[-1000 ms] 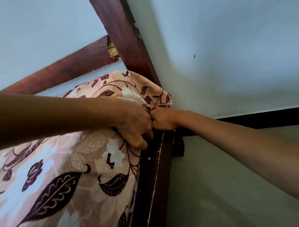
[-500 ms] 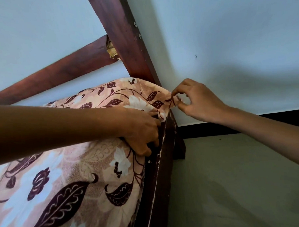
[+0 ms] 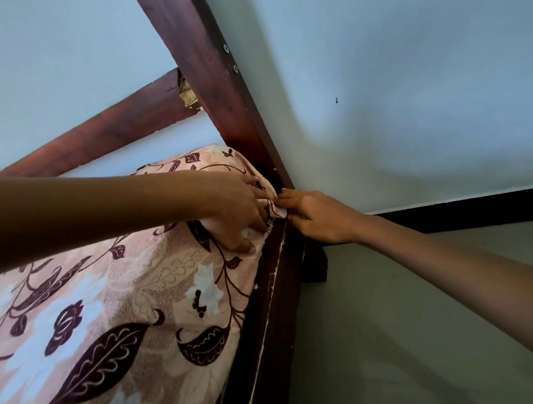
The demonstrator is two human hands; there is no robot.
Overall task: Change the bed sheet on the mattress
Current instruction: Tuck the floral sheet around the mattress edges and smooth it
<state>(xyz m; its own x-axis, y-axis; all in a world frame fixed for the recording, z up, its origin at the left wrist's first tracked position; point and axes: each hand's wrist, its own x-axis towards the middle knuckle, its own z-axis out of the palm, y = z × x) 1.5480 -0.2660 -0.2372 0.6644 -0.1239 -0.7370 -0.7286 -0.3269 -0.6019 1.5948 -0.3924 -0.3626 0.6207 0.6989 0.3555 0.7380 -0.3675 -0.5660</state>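
1. The bed sheet (image 3: 135,299) is a soft pink cloth printed with big maroon leaves, curling vines and pale blue-white flowers. It lies drawn over the top and side of the mattress, which is itself hidden beneath it.
2. At the far corner the sheet rounds over smoothly, then bunches into a small fold right against the bedpost (image 3: 217,81).
3. The left hand (image 3: 238,212) lies on that corner, its fingers bent down into the bunched cloth and gripping it, the thumb pressed on the sheet's side.
4. The right hand (image 3: 317,215) reaches in from the floor side, its fingers pinching the pale tip of the fold, almost touching the left hand.
5. A dark, scuffed wooden side rail (image 3: 264,324) runs along just beside the sheet's edge.
6. A headboard rail (image 3: 118,129) meets the post, which carries two screws (image 3: 226,47).
7. Behind is a pale blue wall (image 3: 375,75) with dark skirting (image 3: 458,208) above a greyish floor (image 3: 386,318).
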